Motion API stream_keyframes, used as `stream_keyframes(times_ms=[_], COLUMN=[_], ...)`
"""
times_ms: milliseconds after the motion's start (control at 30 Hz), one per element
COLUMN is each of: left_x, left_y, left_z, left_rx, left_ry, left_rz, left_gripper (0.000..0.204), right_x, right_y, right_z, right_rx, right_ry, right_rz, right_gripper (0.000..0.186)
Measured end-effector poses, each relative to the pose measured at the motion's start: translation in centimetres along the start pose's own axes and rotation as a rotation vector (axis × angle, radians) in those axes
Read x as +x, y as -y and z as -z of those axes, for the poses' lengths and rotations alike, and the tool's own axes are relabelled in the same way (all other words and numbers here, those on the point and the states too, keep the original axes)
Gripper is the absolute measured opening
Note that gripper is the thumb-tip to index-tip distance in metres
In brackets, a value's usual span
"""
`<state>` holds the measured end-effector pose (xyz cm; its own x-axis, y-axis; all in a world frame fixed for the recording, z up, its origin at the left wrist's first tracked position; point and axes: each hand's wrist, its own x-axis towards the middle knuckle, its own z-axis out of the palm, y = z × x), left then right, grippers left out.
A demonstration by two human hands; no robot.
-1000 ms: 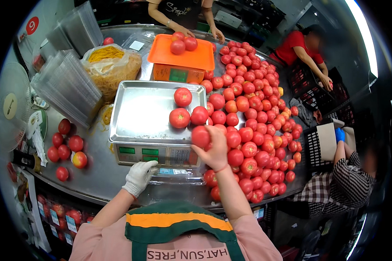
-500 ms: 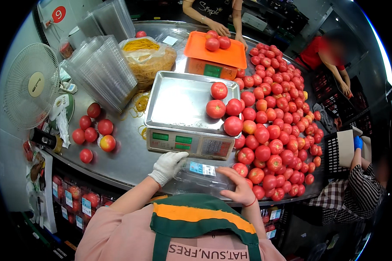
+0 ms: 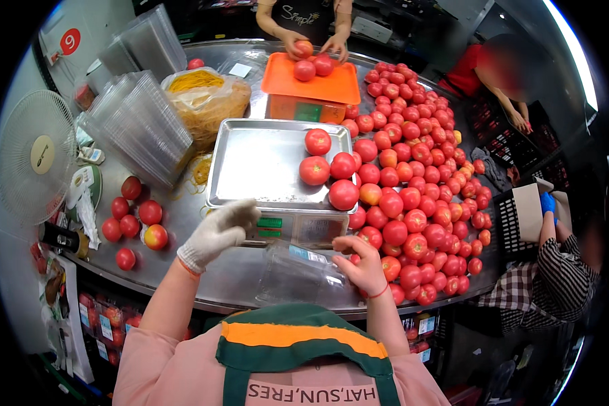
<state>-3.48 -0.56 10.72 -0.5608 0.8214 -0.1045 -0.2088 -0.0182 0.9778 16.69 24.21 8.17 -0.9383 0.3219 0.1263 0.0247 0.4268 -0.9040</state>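
My left hand [image 3: 216, 233], in a white knitted glove, is raised over the near left corner of the metal-tray scale [image 3: 254, 169], fingers stretched out and holding nothing. Below and right of it lies a clear plastic box [image 3: 287, 279] with a blue-and-white label, at the table's near edge. My bare right hand [image 3: 364, 267] is at the box's right end, thumb and fingers apart; whether it touches the box I cannot tell. Several tomatoes [image 3: 314, 170] sit along the right side of the scale's tray. The scale's lit display is partly covered by my glove.
A large heap of tomatoes [image 3: 416, 196] covers the table's right side. At left are loose tomatoes [image 3: 150, 212], stacked clear boxes [image 3: 139, 128], a bag of yellow bands [image 3: 213, 105] and a fan [image 3: 37, 155]. Across the table, a co-worker handles tomatoes on an orange scale [image 3: 277, 78].
My left hand has left the box and moved up and left. My right hand has risen slightly and its fingers have opened. The co-worker opposite now has hands on the tomatoes atop the orange scale.
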Motion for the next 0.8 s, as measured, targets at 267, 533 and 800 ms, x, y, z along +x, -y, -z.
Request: stream_keyframes(times_ms=[267, 533, 800], left_x=[10.1, 16.0, 16.0], left_y=[-0.7, 0.8, -0.6], left_z=[-3.4, -7.1, -6.7], left_rx=[0.777, 1.350, 1.238], left_ry=[-0.128, -0.087, -0.078], left_rz=[-0.281, -0.279, -0.221], left_gripper=[0.055, 0.061, 0.052], right_x=[7.2, 10.2, 10.2], right_y=[1.5, -1.4, -2.3], right_z=[0.8, -1.1, -0.7], right_rx=[-0.431, -0.596, -0.569], right_ry=[-0.309, -0.298, -0.277], right_rz=[0.301, 0.023, 0.036], right_gripper=[0.044, 0.053, 0.053])
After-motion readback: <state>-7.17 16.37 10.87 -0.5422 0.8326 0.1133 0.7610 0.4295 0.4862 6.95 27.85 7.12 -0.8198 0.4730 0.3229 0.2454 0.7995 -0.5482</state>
